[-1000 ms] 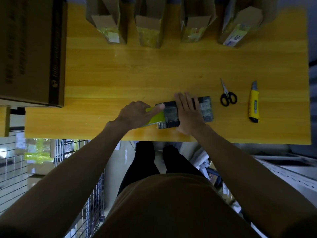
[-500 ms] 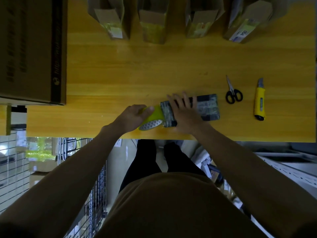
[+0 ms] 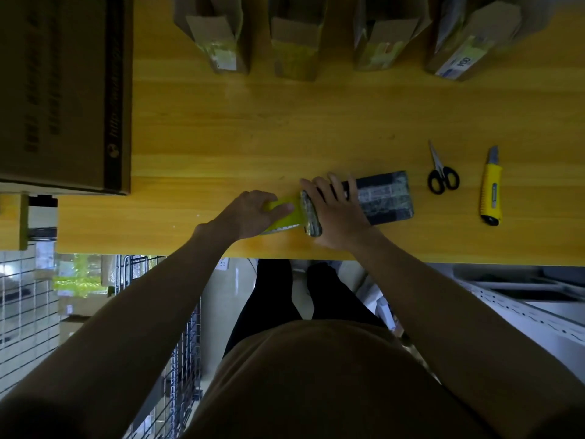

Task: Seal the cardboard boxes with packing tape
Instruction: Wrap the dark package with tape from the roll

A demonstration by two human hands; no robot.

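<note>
Wooden desk [image 3: 316, 128], big carton [image 3: 60, 90] far left, four small boxes [image 3: 294, 39] along back edge. Dark wrapped box [image 3: 386, 198] near front edge, my right hand [image 3: 338, 217] flat on it, fingers spread. My left hand [image 3: 250, 213] fingers grip yellow tape roll [image 3: 288, 213] touching box's left end. Scissors [image 3: 441, 175], yellow knife [image 3: 491, 191] to the right.

Four cardboard boxes [image 3: 294, 36] are standing along the table's [image 3: 221, 137] far edge; scissors [image 3: 441, 175] are lying left of a utility knife [image 3: 491, 191].
</note>
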